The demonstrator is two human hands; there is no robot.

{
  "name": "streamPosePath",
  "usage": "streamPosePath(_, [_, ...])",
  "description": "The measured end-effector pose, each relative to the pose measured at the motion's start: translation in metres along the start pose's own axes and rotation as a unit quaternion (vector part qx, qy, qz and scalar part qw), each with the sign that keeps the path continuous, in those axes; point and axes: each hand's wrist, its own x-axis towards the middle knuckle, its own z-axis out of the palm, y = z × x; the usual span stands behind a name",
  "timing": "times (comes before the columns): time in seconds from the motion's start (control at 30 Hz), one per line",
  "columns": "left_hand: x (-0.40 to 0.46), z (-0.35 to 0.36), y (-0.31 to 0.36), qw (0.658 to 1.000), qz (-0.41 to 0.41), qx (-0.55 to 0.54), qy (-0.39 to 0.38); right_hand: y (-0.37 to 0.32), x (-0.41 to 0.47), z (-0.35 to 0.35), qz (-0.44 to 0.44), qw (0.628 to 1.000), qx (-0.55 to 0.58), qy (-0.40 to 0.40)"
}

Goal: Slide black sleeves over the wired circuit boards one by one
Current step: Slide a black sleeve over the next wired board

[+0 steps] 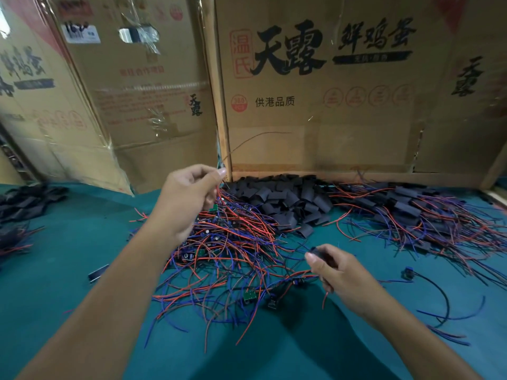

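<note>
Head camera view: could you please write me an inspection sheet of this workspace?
Surface: green cloth table.
Job's things: loose pile of black sleeves; tangled pile of wired circuit boards; sleeved boards heaped at right.
Clutter: dark heap at far left.
Grippers: left hand pinches a wire raised from the tangle; right hand pinches a black sleeve.
Cables: red, blue and black leads sprawl everywhere; one black-wired part lies apart at right.
Surroundings: printed cardboard boxes wall the back.

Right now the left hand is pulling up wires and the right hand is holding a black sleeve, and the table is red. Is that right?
Not quite: the table is teal green, as the head view shows. The left hand does pinch wires, and the right hand holds a black sleeve.
</note>
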Motion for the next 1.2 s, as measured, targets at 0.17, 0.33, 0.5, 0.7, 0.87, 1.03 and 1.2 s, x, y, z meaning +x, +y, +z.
streamPosePath(0.17, [-0.033,0.023,-0.043,0.978,-0.053,-0.199,-0.011,0.011,0.002,-0.005,-0.024,0.996,-0.079,-0.047])
streamPosePath(0.33, [-0.049,0.038,-0.074,0.955,-0.084,-0.284,0.013,0.008,0.002,-0.003,-0.062,0.993,-0.062,-0.077])
streamPosePath(0.5, [-0.053,0.04,-0.084,0.936,-0.117,-0.331,0.008,0.015,0.006,-0.007,-0.072,0.995,-0.064,-0.008])
streamPosePath(0.7, [-0.057,0.044,-0.083,0.913,-0.157,-0.377,-0.001,0.02,0.008,-0.005,-0.06,0.994,-0.086,-0.012])
streamPosePath(0.87, [-0.061,0.046,-0.083,0.943,-0.163,-0.289,0.03,0.021,0.007,-0.008,-0.054,0.994,-0.097,-0.015])
streamPosePath(1.03, [-0.062,0.046,-0.079,0.945,-0.145,-0.29,0.036,0.015,0.005,-0.014,-0.073,0.989,-0.131,-0.006])
streamPosePath(1.2, [-0.062,0.043,-0.076,0.951,-0.117,-0.285,0.04,-0.004,-0.001,-0.026,-0.117,0.967,-0.221,0.035])
